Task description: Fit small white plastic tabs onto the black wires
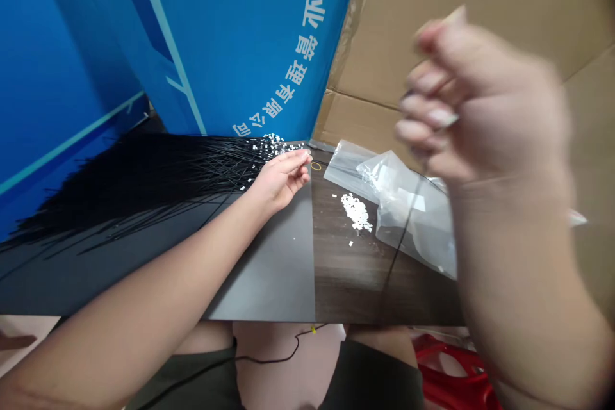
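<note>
My left hand is over the table beside the near ends of a large bundle of thin black wires. Its thumb and index finger are pinched together; whatever is between the tips is too small to name. Small white tags lie scattered over the wire ends just beyond it. Raised high on the right, blurred by motion, my right hand has its fingers curled closed. A dark, thin black wire hangs down from that hand across the plastic bags.
On the wood-grain table lies a pile of small white pieces. Clear plastic bags sit to its right, and a yellow ring lies behind. Blue printed panels and a cardboard sheet stand along the back.
</note>
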Action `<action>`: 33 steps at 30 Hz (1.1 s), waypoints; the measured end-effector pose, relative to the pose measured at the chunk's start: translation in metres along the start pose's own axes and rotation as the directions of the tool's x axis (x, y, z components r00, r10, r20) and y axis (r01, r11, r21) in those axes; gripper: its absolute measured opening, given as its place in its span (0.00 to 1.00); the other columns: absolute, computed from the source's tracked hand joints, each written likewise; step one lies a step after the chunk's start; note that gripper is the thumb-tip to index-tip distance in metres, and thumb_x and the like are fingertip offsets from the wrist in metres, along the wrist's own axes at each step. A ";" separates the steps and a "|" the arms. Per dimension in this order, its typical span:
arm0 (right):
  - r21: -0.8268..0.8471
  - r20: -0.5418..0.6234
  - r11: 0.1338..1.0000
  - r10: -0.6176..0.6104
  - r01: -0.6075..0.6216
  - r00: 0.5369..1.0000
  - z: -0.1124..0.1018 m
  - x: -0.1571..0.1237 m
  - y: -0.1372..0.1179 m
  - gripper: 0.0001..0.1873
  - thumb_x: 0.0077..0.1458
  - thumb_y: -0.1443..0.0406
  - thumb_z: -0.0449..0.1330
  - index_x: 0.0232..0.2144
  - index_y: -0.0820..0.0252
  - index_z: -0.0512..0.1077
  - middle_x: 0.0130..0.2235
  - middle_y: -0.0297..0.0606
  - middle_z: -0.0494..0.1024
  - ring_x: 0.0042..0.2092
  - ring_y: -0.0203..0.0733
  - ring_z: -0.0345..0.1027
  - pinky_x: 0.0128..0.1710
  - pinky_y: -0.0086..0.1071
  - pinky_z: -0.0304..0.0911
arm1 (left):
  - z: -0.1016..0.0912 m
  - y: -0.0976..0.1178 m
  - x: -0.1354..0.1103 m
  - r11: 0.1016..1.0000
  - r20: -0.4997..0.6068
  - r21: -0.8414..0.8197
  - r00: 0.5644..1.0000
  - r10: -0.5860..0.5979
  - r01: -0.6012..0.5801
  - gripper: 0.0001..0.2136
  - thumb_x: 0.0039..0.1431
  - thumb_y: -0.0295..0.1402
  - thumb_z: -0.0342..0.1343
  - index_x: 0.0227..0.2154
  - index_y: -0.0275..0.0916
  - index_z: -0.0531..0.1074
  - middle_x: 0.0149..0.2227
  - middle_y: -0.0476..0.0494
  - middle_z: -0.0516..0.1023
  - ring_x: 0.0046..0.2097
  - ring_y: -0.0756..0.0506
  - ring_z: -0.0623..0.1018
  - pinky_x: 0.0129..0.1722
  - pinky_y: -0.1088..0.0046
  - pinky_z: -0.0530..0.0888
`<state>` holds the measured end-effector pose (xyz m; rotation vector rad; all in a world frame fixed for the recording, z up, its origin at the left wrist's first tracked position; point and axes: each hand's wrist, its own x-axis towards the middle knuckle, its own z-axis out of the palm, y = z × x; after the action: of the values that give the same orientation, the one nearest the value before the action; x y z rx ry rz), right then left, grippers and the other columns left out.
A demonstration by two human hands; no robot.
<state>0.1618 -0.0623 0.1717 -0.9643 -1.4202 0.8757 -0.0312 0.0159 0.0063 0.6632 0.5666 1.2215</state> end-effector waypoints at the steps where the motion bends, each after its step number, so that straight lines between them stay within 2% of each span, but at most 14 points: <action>1: 0.055 0.001 0.997 0.055 -0.055 0.998 0.012 -0.001 0.019 0.09 0.67 0.56 0.63 0.37 0.54 0.75 0.27 0.27 0.64 0.21 0.28 0.47 0.18 0.28 0.43 | 0.001 0.000 -0.001 1.000 0.012 -0.008 1.000 -0.005 0.005 0.04 0.60 0.23 0.67 0.38 0.32 0.80 0.34 0.47 0.81 0.28 0.56 0.76 0.30 0.80 0.77; 2: 0.015 0.001 0.995 0.102 -0.102 0.995 0.022 -0.002 0.041 0.09 0.64 0.58 0.66 0.35 0.56 0.76 0.24 0.27 0.65 0.21 0.29 0.49 0.19 0.29 0.45 | 0.002 0.000 -0.001 1.000 0.025 -0.012 1.000 -0.011 0.011 0.03 0.61 0.23 0.67 0.38 0.32 0.80 0.34 0.47 0.81 0.28 0.57 0.76 0.31 0.81 0.77; 3: -0.077 -0.006 0.991 0.109 -0.109 0.994 0.029 -0.001 0.063 0.10 0.62 0.57 0.68 0.34 0.57 0.77 0.23 0.28 0.67 0.22 0.30 0.54 0.21 0.30 0.52 | 0.003 0.000 -0.002 1.000 0.034 -0.015 0.999 -0.017 0.018 0.03 0.61 0.23 0.66 0.38 0.32 0.80 0.34 0.47 0.81 0.28 0.57 0.76 0.31 0.81 0.77; 6: -0.343 -0.034 0.938 -0.056 0.041 0.998 0.035 -0.001 0.122 0.07 0.60 0.61 0.68 0.33 0.58 0.80 0.31 0.35 0.80 0.32 0.38 0.71 0.37 0.35 0.68 | 0.007 -0.002 -0.005 0.999 0.056 -0.006 0.998 -0.043 0.043 0.02 0.62 0.24 0.66 0.37 0.32 0.80 0.34 0.48 0.81 0.29 0.57 0.77 0.32 0.81 0.78; 9: -0.473 -0.007 0.869 -0.170 0.146 0.985 0.028 -0.005 0.152 0.08 0.63 0.60 0.64 0.38 0.53 0.83 0.39 0.37 0.86 0.41 0.44 0.79 0.48 0.41 0.71 | 0.010 -0.006 -0.008 0.997 0.087 0.024 0.994 -0.071 0.069 0.02 0.63 0.25 0.67 0.37 0.32 0.80 0.34 0.48 0.81 0.31 0.56 0.78 0.35 0.82 0.78; 12: -0.493 0.051 0.844 -0.216 0.213 0.975 0.020 -0.011 0.159 0.09 0.65 0.59 0.63 0.41 0.50 0.85 0.44 0.36 0.87 0.45 0.46 0.80 0.49 0.41 0.72 | 0.011 -0.009 -0.009 0.995 0.094 0.054 0.992 -0.089 0.084 0.02 0.62 0.24 0.67 0.37 0.32 0.80 0.33 0.48 0.80 0.31 0.56 0.78 0.36 0.81 0.77; 15: -0.520 0.097 0.816 -0.237 0.252 0.967 0.018 -0.015 0.158 0.09 0.65 0.58 0.64 0.43 0.47 0.85 0.43 0.35 0.87 0.43 0.45 0.79 0.47 0.40 0.72 | 0.011 -0.012 -0.008 0.994 0.059 0.072 0.994 -0.091 0.087 0.03 0.62 0.23 0.67 0.37 0.32 0.80 0.32 0.48 0.80 0.30 0.56 0.78 0.35 0.80 0.77; 19: -0.608 0.145 0.723 -0.302 0.326 0.942 0.016 -0.018 0.160 0.11 0.68 0.60 0.63 0.46 0.45 0.85 0.42 0.35 0.87 0.42 0.45 0.79 0.47 0.40 0.72 | 0.012 -0.011 -0.008 0.991 0.033 0.094 0.994 -0.104 0.100 0.03 0.62 0.23 0.66 0.38 0.32 0.81 0.32 0.46 0.82 0.30 0.55 0.78 0.35 0.80 0.78; 25: -0.659 0.227 0.614 -0.387 0.433 0.894 0.010 -0.018 0.161 0.12 0.70 0.63 0.60 0.48 0.50 0.84 0.42 0.37 0.86 0.45 0.45 0.80 0.45 0.37 0.69 | 0.015 -0.007 -0.011 0.983 0.060 0.131 0.988 -0.141 0.132 0.04 0.62 0.23 0.65 0.39 0.32 0.82 0.36 0.45 0.84 0.35 0.52 0.82 0.39 0.77 0.80; 30: -0.674 0.237 0.593 -0.391 0.440 0.889 0.010 -0.020 0.157 0.12 0.70 0.64 0.59 0.45 0.48 0.84 0.43 0.35 0.86 0.46 0.45 0.79 0.47 0.37 0.68 | 0.015 -0.002 -0.013 0.972 0.074 0.202 0.988 -0.138 0.121 0.04 0.59 0.24 0.68 0.37 0.33 0.82 0.38 0.43 0.85 0.39 0.50 0.84 0.42 0.75 0.81; 33: -0.666 0.219 0.612 -0.385 0.426 0.897 0.010 -0.020 0.156 0.12 0.70 0.63 0.59 0.44 0.49 0.83 0.41 0.35 0.85 0.44 0.44 0.78 0.46 0.37 0.68 | 0.013 0.000 -0.013 0.965 0.108 0.250 0.989 -0.106 0.076 0.05 0.60 0.30 0.69 0.37 0.33 0.83 0.39 0.41 0.85 0.39 0.48 0.84 0.41 0.73 0.82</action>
<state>0.1630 -0.0210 0.0192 -1.0948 -1.9818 -0.0288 -0.0257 0.0016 0.0158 0.9042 0.6459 1.0264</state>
